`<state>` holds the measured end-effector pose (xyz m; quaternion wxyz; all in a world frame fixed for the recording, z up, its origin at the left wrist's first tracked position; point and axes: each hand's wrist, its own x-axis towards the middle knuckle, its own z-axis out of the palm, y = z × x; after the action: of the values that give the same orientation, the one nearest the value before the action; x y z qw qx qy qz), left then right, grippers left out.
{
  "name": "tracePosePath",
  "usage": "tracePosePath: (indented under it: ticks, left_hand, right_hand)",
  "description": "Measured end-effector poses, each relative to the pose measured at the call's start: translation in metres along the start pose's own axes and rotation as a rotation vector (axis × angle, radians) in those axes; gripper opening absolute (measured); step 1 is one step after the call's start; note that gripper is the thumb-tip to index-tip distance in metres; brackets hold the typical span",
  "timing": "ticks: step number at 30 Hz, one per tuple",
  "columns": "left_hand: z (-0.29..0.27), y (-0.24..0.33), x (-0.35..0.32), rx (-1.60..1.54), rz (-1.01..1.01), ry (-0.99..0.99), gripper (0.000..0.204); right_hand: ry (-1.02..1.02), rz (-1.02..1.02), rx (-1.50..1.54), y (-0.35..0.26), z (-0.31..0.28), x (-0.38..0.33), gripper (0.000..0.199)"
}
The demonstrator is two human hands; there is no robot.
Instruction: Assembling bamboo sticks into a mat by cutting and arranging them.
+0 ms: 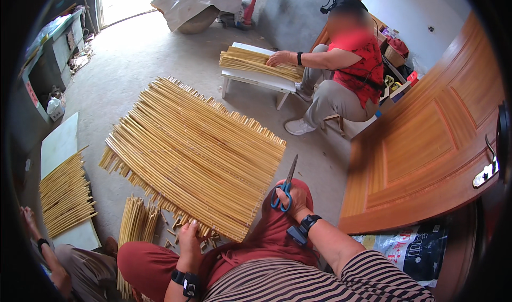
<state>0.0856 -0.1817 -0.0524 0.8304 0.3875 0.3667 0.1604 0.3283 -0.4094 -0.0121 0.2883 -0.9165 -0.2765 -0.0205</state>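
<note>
Grey concrete floor (325,155) spreads around the stick mat (197,152), whose near edge reaches your lap (229,256). Beside the mat's right corner, the forward-pointing scissors (288,181) could catch its sticks if your right hand (298,201) swings left. That hand curls round the scissors' handles, blades apparently together; your left hand (189,246) pinches the mat's near edge, thumb on top.

Striped shirt (277,281) (dull-red trousers (145,259)).
</note>
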Motion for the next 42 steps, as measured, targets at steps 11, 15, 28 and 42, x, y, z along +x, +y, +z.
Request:
tracePosePath:
  ticks: [11,15,28,42]
  left_hand:
    - [0.006,0.01,-0.01,0.034,-0.016,-0.065,0.021]
    - [0.005,0.005,-0.007,-0.016,-0.002,-0.097,0.02]
    - [-0.003,-0.014,0.008,-0.105,-0.031,-0.064,0.016]
    - [-0.014,-0.022,0.014,-0.048,-0.052,-0.11,0.015]
  right_hand:
    - [0.06,0.015,0.003,-0.026,-0.029,-0.015,0.022]
    - [0.124,-0.024,-0.033,-0.029,-0.035,-0.024,0.02]
    - [0.223,-0.048,0.159,-0.08,-0.07,-0.065,0.018]
    - [0.055,0.067,0.693,-0.121,-0.075,-0.069,0.024]
